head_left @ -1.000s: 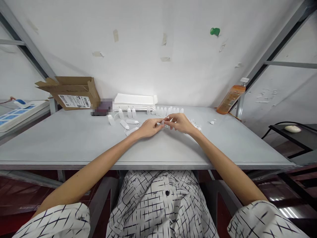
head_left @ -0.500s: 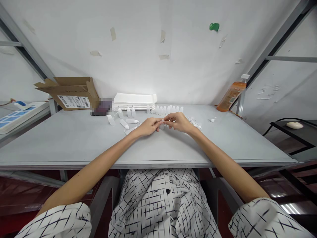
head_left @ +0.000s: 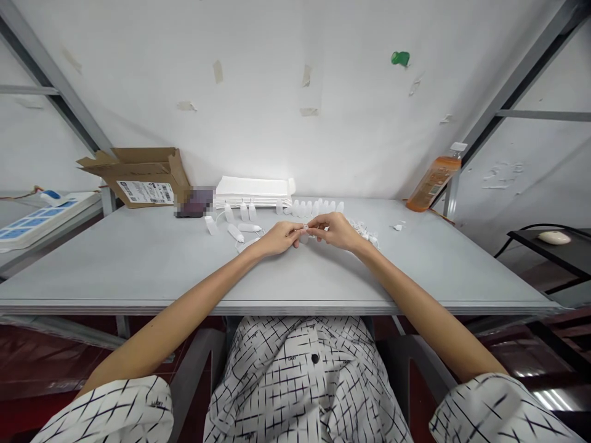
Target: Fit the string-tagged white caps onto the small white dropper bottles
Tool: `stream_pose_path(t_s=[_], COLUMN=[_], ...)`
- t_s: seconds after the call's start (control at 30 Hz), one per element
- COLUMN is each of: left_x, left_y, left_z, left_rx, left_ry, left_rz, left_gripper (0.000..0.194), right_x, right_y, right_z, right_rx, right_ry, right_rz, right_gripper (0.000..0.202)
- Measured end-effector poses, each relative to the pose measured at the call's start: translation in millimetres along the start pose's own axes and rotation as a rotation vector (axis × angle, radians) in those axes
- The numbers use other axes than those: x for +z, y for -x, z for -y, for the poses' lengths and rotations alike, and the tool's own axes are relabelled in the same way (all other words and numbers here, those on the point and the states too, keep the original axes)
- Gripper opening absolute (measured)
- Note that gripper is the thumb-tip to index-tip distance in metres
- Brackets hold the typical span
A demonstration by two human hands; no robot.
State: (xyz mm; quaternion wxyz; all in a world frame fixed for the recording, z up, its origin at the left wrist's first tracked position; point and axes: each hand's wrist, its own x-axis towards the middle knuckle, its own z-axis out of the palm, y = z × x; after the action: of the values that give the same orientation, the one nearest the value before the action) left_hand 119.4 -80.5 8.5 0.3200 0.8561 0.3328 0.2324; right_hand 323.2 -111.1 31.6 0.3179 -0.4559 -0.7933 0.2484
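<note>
My left hand (head_left: 279,238) and my right hand (head_left: 336,231) meet over the middle of the table. Between their fingertips is a small translucent plastic bottle (head_left: 303,239), held upright, its lower body showing below the fingers. Both hands are closed in a pinch round its top, and the fingers hide most of the neck. Behind them stands a row of similar small bottles (head_left: 302,209). To the left, capped white bottles (head_left: 235,232) lie with thin cords beside others that stand upright. A pile of small white caps with cords (head_left: 364,232) lies just right of my right hand.
Flat white cartons (head_left: 253,187) are stacked against the wall. An open cardboard box (head_left: 146,178) and a blurred dark object (head_left: 196,203) stand back left. An orange drink bottle (head_left: 434,183) leans back right. A small white piece (head_left: 398,227) lies on the grey table (head_left: 438,258).
The whole view has shifted slightly with my head. Both hands keep their pinch on the small bottle, with barely any movement of the fingers.
</note>
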Motion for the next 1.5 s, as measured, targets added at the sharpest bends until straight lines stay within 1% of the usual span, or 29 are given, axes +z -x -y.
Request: stream_pose_path(t_s=[0.1,0.17,0.2,0.27,0.3,0.37,0.43,0.5,0.6,0.7,0.8,0.93,1.2,1.4,1.5], left_x=[0.2,0.6,0.7,0.8,0.6,-0.2,-1.6,-3.4,-6.6,-9.2,-9.9,-9.0,-7.3,-5.8,-5.3], left_y=[0,-1,-1,-1,-1,-1,0,1,2,2,2,0,-1,-2,-3], left_z=[-1,-2,-2,-2,-2,-1,-1,-1,-1,-2,-1,1,5,9,9], left_rx=[-0.015,-0.021,-0.019,-0.014,-0.015,-0.021,-0.023,-0.015,0.002,0.005,0.002,-0.004,0.005,0.010,0.007], left_ry=[0.004,0.003,0.002,0.003,0.006,0.015,0.016,0.004,-0.033,-0.069,-0.097,-0.118,-0.086,-0.063,-0.060], left_rz=[-0.014,-0.023,-0.029,-0.045,-0.054,-0.067,-0.075,-0.089,-0.126,-0.149,-0.150,-0.145,-0.128,-0.129,-0.127], left_gripper=[0.039,0.038,0.037,0.036,0.035,0.035,0.035,0.036,0.037,0.035,0.034,0.035,0.037,0.039,0.039], right_x=[-3,-8,-12,-23,-30,-45,-59,-69,-77,-76,-71,-63,-57,-55,-55], right_y=[-1,-1,-1,-1,0,2,6,9,11,11,10,8,8,8,7], right_z=[1,1,0,-3,-6,-14,-22,-28,-32,-33,-32,-30,-22,-23,-23], right_rx=[0.042,0.093,0.121,0.162,0.173,0.175,0.208,0.260,0.307,0.293,0.269,0.308,0.347,0.339,0.293], right_ry=[-0.055,-0.107,-0.118,-0.076,-0.013,0.149,0.248,0.314,0.331,0.321,0.381,0.520,0.601,0.616,0.613], right_rz=[0.043,0.037,0.008,-0.089,-0.131,-0.164,-0.113,-0.027,0.035,0.096,0.145,0.171,0.212,0.209,0.132], right_gripper=[0.031,0.033,0.034,0.030,0.028,0.021,0.018,0.017,0.017,0.018,0.014,0.009,0.012,0.012,0.012])
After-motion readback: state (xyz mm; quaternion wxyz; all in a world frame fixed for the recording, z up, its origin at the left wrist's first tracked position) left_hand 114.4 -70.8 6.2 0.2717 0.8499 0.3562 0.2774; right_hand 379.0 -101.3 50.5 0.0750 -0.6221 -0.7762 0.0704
